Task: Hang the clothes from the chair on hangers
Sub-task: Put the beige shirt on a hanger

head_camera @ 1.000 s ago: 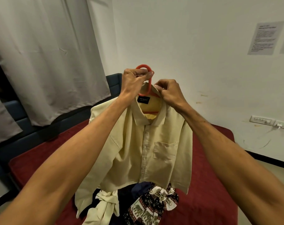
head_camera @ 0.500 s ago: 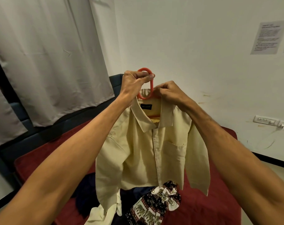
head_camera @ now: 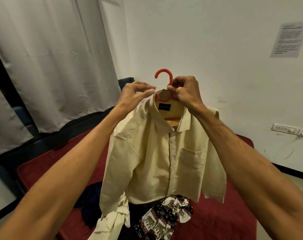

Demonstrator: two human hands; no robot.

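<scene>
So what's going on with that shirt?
A person is hanging up clothes. A cream shirt sits on a red hanger, held up in the air over a red bed. The right hand grips the hanger just below its hook. The left hand reaches straight fingers to the collar. More clothes lie in a heap on the bed, not yet hung.
</scene>
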